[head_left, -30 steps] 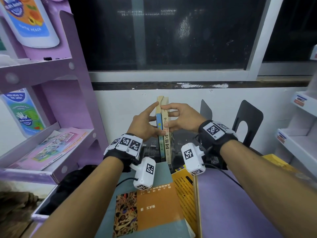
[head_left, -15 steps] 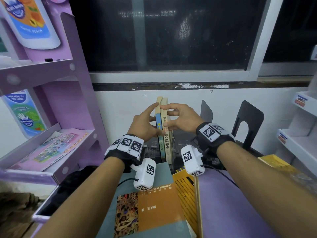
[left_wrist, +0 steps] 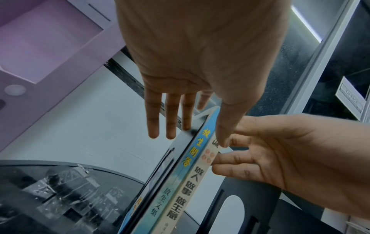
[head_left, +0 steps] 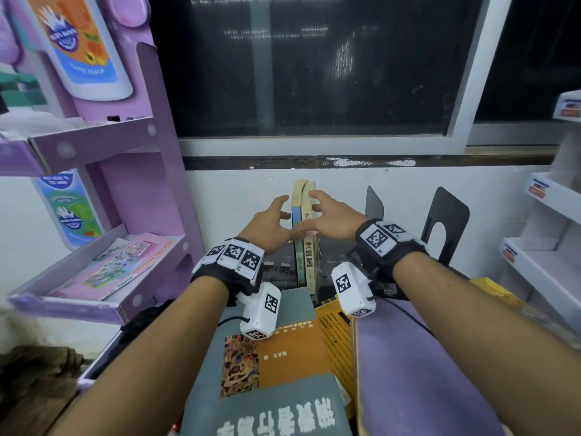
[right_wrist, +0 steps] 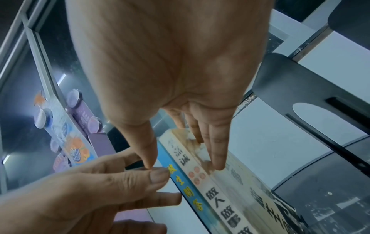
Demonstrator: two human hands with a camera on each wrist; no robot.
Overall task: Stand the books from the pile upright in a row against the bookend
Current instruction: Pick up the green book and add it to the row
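Dark window glass and a white wall close off the far side of the surface [head_left: 424,357], with a purple shelf unit [head_left: 132,215] at nine o'clock and white shelving at three. On the near half, at six o'clock, lies the pile [head_left: 276,357]: a grey and orange book flat on top, a yellow one under its right edge. At twelve o'clock two thin books stand upright, long axes vertical, spines toward the person: the blue book [head_left: 296,247] and, touching its right side, the cream book [head_left: 309,247]. A black bookend [left_wrist: 160,171] stands against the blue book's left cover; two more [head_left: 446,221] stand free at two o'clock, well apart from the row.

Both hands flank the pair near its top. The left hand [head_left: 267,225] has straight, spread fingers beside the bookend and its thumb on the spines. The right hand [head_left: 333,220] lays straight fingers on the cream cover. Neither grip clamps anything. The pile sits nearer both wrists, so the next book probably comes from six o'clock.
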